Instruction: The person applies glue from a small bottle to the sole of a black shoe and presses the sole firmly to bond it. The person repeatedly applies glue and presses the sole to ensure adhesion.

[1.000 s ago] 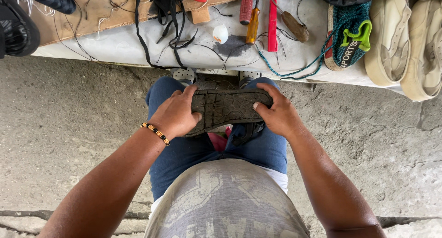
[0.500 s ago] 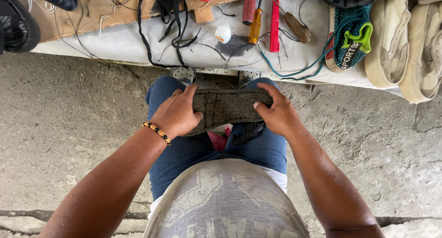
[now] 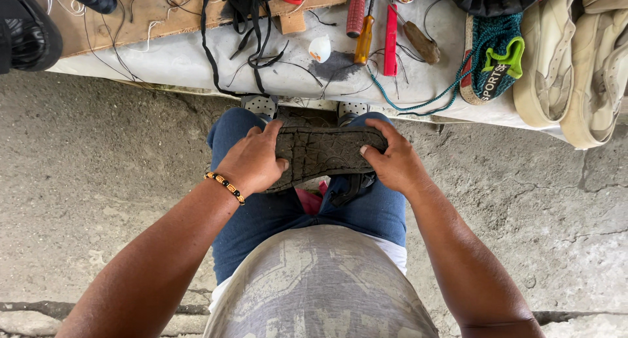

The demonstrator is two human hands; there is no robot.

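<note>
Holding a worn dark shoe sole (image 3: 324,153) across the lap, tread side up, the person is gripping it at both ends. The left hand (image 3: 252,161) is clamping the left end, with its fingers lying over the top of the tread and the thumb pressing against the near edge; its grip is closed on the sole. A beaded bracelet (image 3: 224,186) is sitting on that wrist. The right hand (image 3: 392,161) is clamping the right end, with the thumb on the tread face and the fingers curling round the far edge; its grip is likewise closed on the sole. The sole is lying level over the blue jeans (image 3: 366,210), near the knees, and something pink and dark is hanging just under it, possibly the rest of the shoe, though the view is not making this clear.

Beyond the knees, a pale sheet (image 3: 196,60) is lying on the concrete floor (image 3: 98,181) and is carrying the tools. An orange-handled screwdriver (image 3: 364,40) is lying just beside a red-handled screwdriver (image 3: 355,14). A flat red tool (image 3: 390,40) is lying to their right. A teal knitted shoe (image 3: 490,63) is resting further right, beside cream-coloured shoes (image 3: 575,63). Black straps (image 3: 245,11) are trailing over a wooden board (image 3: 150,11) at the far left.
</note>
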